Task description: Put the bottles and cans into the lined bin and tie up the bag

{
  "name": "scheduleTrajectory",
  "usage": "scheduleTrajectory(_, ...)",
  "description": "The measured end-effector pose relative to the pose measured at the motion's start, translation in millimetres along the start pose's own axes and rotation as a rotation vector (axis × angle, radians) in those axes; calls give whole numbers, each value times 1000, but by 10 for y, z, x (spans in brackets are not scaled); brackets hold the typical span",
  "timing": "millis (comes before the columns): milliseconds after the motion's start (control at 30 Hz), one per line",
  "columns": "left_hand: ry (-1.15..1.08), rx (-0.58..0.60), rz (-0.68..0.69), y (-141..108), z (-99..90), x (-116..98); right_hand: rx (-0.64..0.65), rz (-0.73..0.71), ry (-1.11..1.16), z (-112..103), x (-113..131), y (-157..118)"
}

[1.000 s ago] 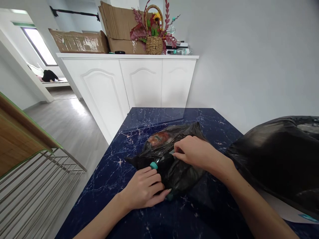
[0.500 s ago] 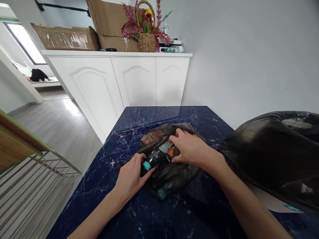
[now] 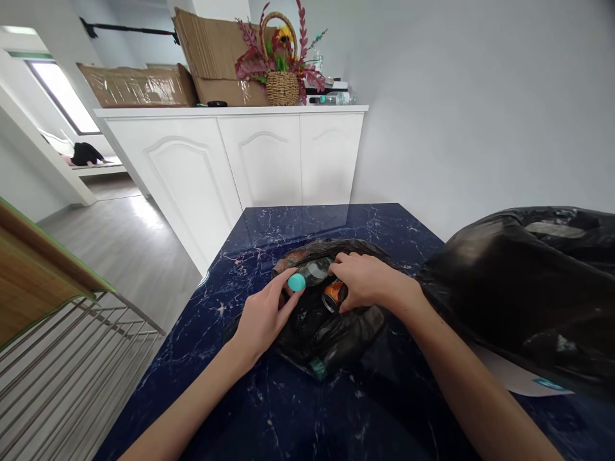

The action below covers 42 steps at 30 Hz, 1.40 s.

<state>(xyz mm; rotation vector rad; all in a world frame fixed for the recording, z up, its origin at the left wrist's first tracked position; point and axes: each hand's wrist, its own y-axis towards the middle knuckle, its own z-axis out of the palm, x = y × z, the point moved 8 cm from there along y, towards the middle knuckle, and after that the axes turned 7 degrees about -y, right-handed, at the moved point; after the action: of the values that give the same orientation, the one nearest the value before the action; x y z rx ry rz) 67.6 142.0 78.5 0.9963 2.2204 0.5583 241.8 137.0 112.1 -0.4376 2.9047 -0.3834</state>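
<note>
A thin black plastic bag (image 3: 331, 346) lies open and crumpled on the blue marbled table, with drink containers inside. At the bag's mouth, a clear plastic bottle (image 3: 314, 272) has its turquoise cap towards me. My left hand (image 3: 264, 314) grips the bottle by its cap end, thumb and fingers on either side. My right hand (image 3: 362, 278) reaches into the bag and curls around an orange drink can (image 3: 332, 296), whose far end is hidden. Its upper fingertips are near the bottle's base. Another turquoise cap (image 3: 318, 368) shows through the bag's near side.
A large full black bag (image 3: 523, 288) stands at the right of the table (image 3: 192, 365). Metal rack bars (image 3: 96, 346) and a wooden panel are at the left. Behind is a white cabinet (image 3: 269, 160) bearing cardboard boxes, a flower basket (image 3: 282, 88) and bottles. A person (image 3: 86, 154) lies in the far room.
My left hand has raised the bottle's cap end up and slightly right. The orange can shows more clearly beside my right hand, which has shifted little. The view has tilted slightly.
</note>
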Motion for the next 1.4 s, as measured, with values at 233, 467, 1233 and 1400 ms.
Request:
scheduleTrajectory(233,-256,-148,-128,384,-227,-163,-30,-34,63,-11,-117,21)
scheduleTrajectory(467,-352,-421,-315,522,-1323,-306,-26,-63,102,-53,-163,-23)
scheduleTrajectory(1233,-43,-253,-568,279,-1694,1247,-124,31,95,-62,-17,115)
scheduleTrajectory(1400,-84,-265,-546,334,-1502,1266,-17,2,41,67,-58,35)
